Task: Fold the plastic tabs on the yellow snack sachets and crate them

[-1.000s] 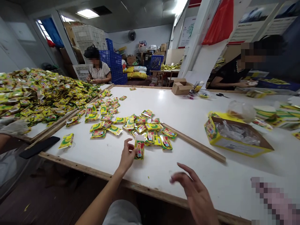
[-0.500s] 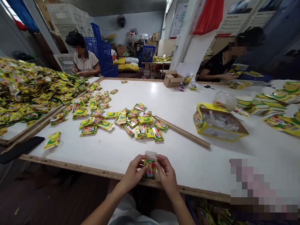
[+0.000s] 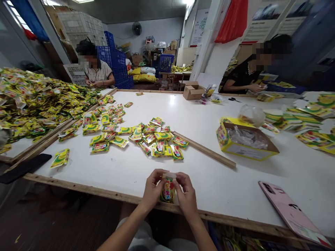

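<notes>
Both my hands pinch one small yellow sachet (image 3: 168, 190) upright at the near edge of the white table (image 3: 125, 167). My left hand (image 3: 152, 190) grips its left side and my right hand (image 3: 186, 193) grips its right side, with fingertips at the sachet's pale top flap. A loose scatter of several similar yellow sachets (image 3: 154, 139) lies on the table just beyond my hands.
A huge sachet heap (image 3: 34, 101) fills the left table. A wooden strip (image 3: 206, 151), an open yellow carton (image 3: 244, 141) and a pink phone (image 3: 290, 212) lie to the right; a dark phone (image 3: 24, 167) sits at left. Two people work at the far side.
My left hand picked a sachet from the scatter and drew it to the near edge. My right hand joined it. Since half a second ago the white top flap looks folded lower.
</notes>
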